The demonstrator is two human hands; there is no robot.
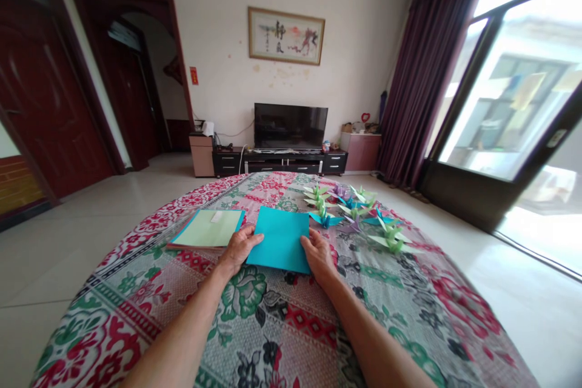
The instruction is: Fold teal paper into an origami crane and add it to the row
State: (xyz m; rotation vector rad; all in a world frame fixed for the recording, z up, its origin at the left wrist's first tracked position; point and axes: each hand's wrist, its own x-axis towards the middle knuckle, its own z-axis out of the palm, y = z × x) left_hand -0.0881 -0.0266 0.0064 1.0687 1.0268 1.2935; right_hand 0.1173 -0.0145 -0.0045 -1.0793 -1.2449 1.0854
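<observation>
A square sheet of bright blue paper [279,239] is held between my two hands, just over the table. My left hand [239,247] grips its left edge, thumb on top and fingers underneath. On the opposite edge, my right hand [319,253] pinches the sheet the same way, its fingers partly hidden below. Left of the sheet lies a stack of coloured paper [211,229], pale green on top with blue showing at the edges. Several folded paper cranes [352,218] in green, blue and purple stand grouped to the right.
A patterned cloth [273,315] covers the round table. Beyond it, a television [291,127] stands on a low black cabinet [230,163] against the wall. Dark purple curtains [416,73] and a glass door [509,103] are at the right; wooden doors [45,79] are at the left.
</observation>
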